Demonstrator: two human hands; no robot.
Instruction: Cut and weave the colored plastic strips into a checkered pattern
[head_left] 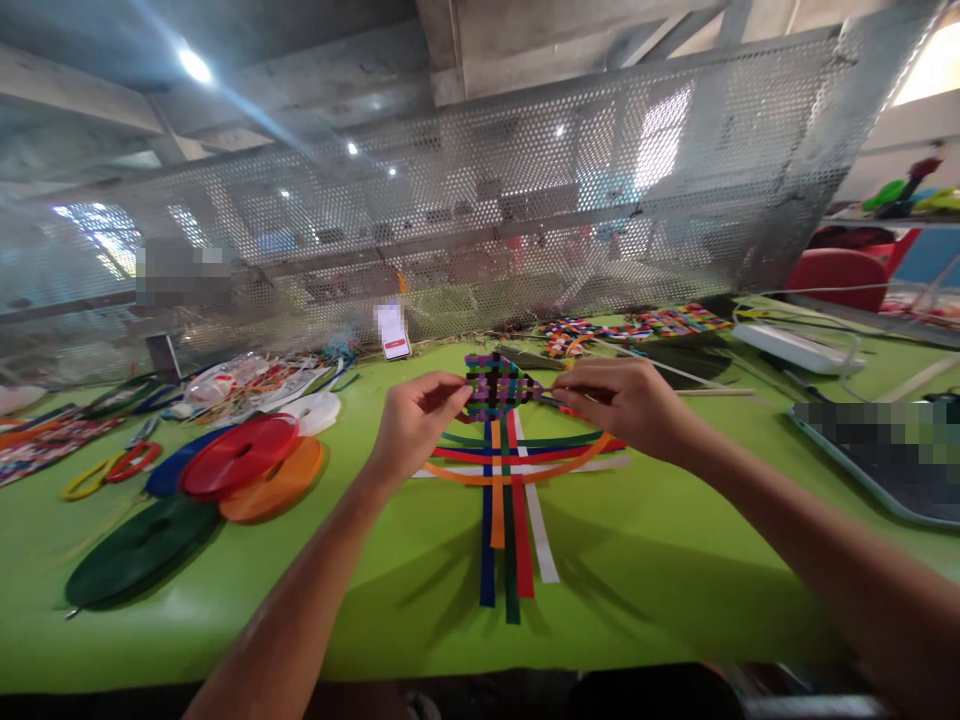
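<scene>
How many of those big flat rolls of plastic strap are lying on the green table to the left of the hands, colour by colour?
Red roll: 1
Orange roll: 1
Blue roll: 1
Dark green roll: 1
White roll: 1
Total: 5 rolls on the table.

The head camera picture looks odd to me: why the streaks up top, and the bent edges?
Head view: ceiling lamps flare into streaks; the wide lens bows the mesh screen and stretches the forearms; the strips throw soft shadows on the green table; some patches are pixelated.
</scene>
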